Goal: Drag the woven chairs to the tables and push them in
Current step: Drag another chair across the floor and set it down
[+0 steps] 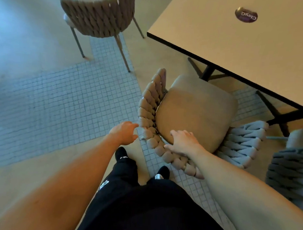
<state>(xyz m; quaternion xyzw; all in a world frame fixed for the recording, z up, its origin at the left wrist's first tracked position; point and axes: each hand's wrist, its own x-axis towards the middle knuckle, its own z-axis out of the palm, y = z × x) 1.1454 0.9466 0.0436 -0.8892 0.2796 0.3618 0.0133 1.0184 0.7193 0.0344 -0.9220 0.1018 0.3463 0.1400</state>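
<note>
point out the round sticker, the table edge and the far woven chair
round sticker (pixel 246 15), head view, middle of the dark disc.
table (pixel 192 49), head view, its dark front edge.
far woven chair (pixel 97 18), head view, its woven backrest.

The right hand (pixel 182 143) rests on the back rim of a woven chair (pixel 193 113), fingers spread. The left hand (pixel 124 132) reaches for its rim, fingers loose. The desk (pixel 235 42) is at 2 o'clock, another chair (pixel 97 16) at 11.
</note>
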